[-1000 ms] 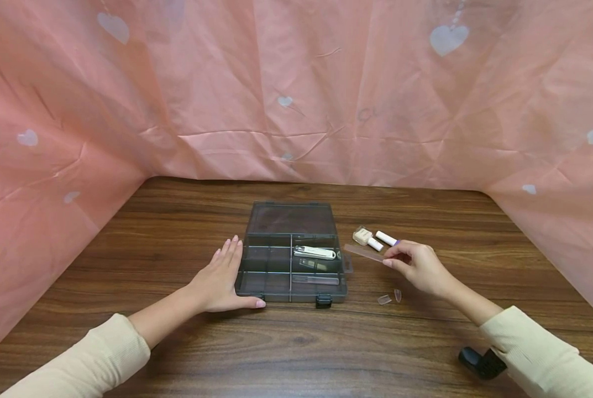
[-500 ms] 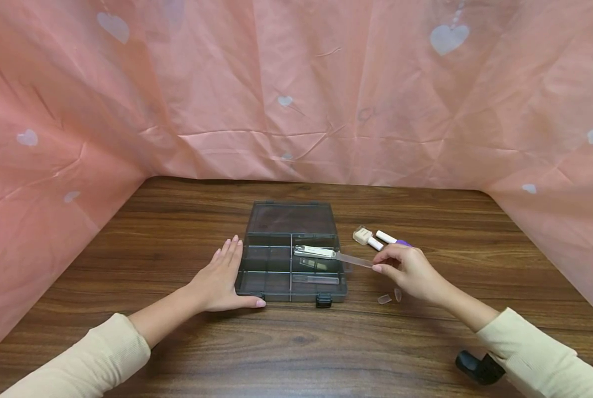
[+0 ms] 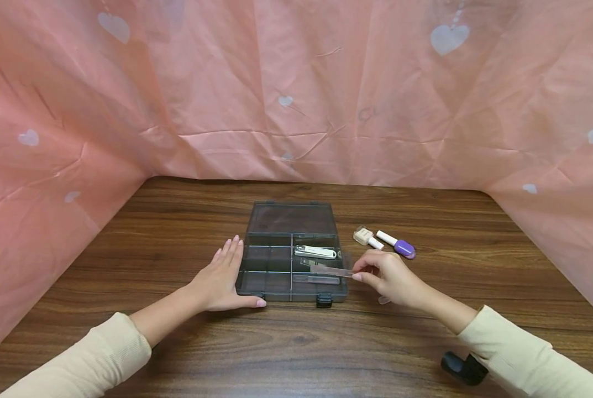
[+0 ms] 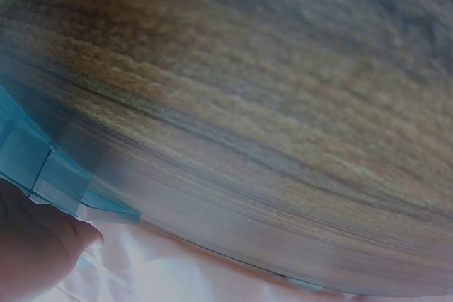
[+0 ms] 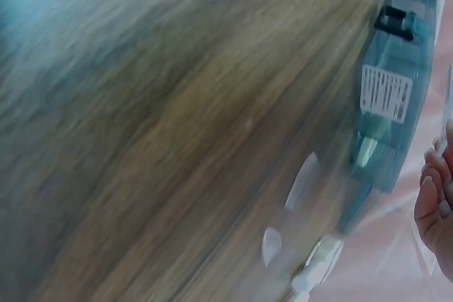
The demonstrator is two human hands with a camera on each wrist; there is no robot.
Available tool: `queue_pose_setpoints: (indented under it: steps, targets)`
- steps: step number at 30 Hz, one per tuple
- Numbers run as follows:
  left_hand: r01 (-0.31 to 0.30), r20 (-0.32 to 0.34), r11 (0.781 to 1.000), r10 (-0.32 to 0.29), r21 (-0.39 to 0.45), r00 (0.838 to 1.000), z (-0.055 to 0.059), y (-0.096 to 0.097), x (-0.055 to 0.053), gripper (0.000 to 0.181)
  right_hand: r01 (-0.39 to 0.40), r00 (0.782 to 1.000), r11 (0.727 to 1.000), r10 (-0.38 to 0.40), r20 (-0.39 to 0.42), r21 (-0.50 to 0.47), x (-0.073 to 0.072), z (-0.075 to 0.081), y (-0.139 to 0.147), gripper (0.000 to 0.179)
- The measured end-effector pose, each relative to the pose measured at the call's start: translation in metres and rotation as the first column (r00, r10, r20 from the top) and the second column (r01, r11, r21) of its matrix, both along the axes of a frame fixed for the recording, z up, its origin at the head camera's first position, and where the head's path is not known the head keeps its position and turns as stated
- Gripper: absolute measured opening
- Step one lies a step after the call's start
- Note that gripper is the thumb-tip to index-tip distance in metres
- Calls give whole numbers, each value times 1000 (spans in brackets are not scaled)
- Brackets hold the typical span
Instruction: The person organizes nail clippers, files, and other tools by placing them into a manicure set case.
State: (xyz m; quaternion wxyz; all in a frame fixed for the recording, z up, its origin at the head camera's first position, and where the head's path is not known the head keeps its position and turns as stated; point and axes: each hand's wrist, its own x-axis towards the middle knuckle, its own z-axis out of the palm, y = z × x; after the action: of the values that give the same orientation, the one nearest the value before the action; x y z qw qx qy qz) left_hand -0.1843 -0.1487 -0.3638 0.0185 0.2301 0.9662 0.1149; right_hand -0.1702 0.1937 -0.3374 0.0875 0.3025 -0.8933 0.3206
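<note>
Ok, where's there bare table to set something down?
Bare table lies in front of the box, between the sleeves, and left of the left hand up to the curtain. Crowded right of the box: right hand, beige bottle, purple bottle.

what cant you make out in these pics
Head view: whether the clear strip touches the box; seen from above, any contact is unclear.
Head view: the rest of the black object, covered by the right sleeve.
Right wrist view: the label's print, blurred and too small; much of the right hand, cut off by the right edge.
Left wrist view: much of the left hand, cut off at the corner.
</note>
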Motion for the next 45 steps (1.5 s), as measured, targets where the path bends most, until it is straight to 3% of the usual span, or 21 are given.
queue_pose_setpoints:
  steps: [13, 19, 27, 34, 39, 45]
  targets:
    - [-2, 16, 1000, 3, -3, 1000, 1, 2, 0, 124, -114, 993, 993, 115, -29, 30, -3, -4, -21, 4]
    - [-4, 17, 1000, 4, -2, 1000, 1, 2, 0, 124, -133, 989, 982, 141, -50, 133, -3, 0, -28, 4]
    - [-10, 9, 1000, 10, 5, 1000, 0, 1, 0, 124, -186, 982, 948, 191, 6, 259, -8, 4, -36, 6]
    - [-8, 4, 1000, 8, 5, 1000, 0, 1, 0, 124, -171, 985, 939, 160, 59, 298, -12, 6, -39, 6]
    - [-9, 1, 1000, 9, 4, 1000, 0, 1, 0, 124, -168, 986, 946, 158, 59, 277, -14, 4, -36, 4]
    - [-7, 1, 1000, 7, 2, 1000, 0, 0, 0, 124, -140, 990, 985, 141, -6, 102, -13, 2, -27, 4]
